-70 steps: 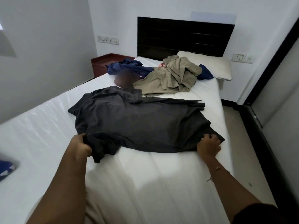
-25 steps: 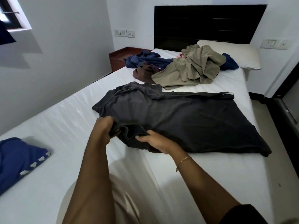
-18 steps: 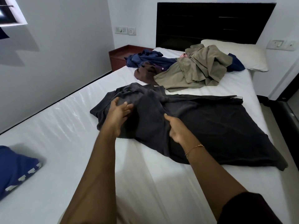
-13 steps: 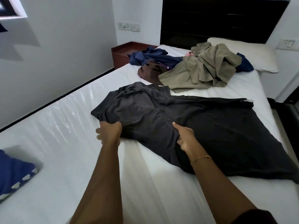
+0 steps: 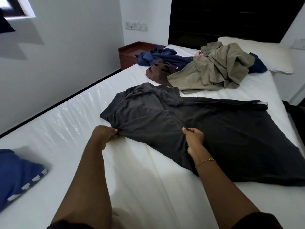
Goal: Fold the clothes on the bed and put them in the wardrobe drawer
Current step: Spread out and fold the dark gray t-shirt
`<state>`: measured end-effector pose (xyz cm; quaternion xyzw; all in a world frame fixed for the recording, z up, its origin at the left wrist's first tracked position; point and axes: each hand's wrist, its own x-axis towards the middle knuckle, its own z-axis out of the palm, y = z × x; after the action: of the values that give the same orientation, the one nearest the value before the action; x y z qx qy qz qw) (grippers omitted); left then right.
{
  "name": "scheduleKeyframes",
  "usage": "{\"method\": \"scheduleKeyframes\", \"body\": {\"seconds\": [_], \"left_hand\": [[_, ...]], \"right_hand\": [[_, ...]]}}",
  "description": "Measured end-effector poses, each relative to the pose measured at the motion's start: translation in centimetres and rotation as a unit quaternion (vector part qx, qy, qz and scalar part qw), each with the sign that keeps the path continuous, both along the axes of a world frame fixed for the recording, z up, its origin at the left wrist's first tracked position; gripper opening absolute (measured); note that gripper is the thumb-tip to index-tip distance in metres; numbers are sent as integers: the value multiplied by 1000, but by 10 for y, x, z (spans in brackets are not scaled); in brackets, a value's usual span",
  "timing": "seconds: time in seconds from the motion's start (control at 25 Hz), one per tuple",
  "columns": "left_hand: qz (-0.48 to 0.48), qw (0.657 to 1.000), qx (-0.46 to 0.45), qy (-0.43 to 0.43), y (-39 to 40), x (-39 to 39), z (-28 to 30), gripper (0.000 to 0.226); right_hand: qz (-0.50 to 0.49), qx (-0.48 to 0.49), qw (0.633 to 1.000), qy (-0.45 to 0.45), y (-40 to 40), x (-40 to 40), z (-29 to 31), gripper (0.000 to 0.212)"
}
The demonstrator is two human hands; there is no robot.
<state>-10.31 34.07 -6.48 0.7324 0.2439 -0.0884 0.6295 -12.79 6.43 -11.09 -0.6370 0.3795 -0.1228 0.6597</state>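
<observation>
Head view: a folded blue garment [image 5: 18, 174] sits far left on the bed [image 5: 148, 187]; the left hand [image 5: 103, 136] pinches the dark grey shirt [image 5: 206, 133] by its near edge, the right hand [image 5: 194, 138] grips a fold, with the unfolded pile [image 5: 212, 68] beyond by the pillow [image 5: 279, 58].

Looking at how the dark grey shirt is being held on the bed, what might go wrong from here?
Both the left hand and right hand pinch only the near edge of the dark grey cotton shirt, so pulling may bunch it rather than flatten it. Its right end lies at the edge of the white mattress and could slide off.
</observation>
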Motion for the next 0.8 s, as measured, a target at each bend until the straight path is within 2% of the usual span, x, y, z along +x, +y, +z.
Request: {"method": "scheduleKeyframes", "body": {"seconds": [0.04, 0.12, 0.24, 0.4, 0.52, 0.6, 0.68, 0.8], "left_hand": [[-11, 1000, -11, -9, 2, -4, -2, 17], [-8, 999, -19, -27, 2, -6, -7, 30], [77, 995, -11, -65, 3, 4, -11, 23], [158, 973, 145, -85, 9, 10, -14, 26], [177, 964, 180, -78, 5, 4, -16, 34], [135, 966, 193, -103, 5, 1, -19, 32], [29, 958, 259, -122, 2, -2, -22, 26], [-70, 930, 343, -115, -3, -6, -20, 40]], "right_hand": [[-8, -21, 1000, -5, 3, -1, 0, 7], [-21, -65, 998, -15, 6, -3, -1, 13], [-40, -98, 993, -43, 10, -7, -3, 14], [-41, -114, 991, -60, 13, -10, -3, 9], [-14, -118, 991, -57, 12, -14, -2, 8], [-6, -132, 989, -72, 12, -20, -3, 7], [5, -135, 985, -107, 13, -25, -6, 8], [64, -140, 978, -139, 12, -31, -9, 16]]}}
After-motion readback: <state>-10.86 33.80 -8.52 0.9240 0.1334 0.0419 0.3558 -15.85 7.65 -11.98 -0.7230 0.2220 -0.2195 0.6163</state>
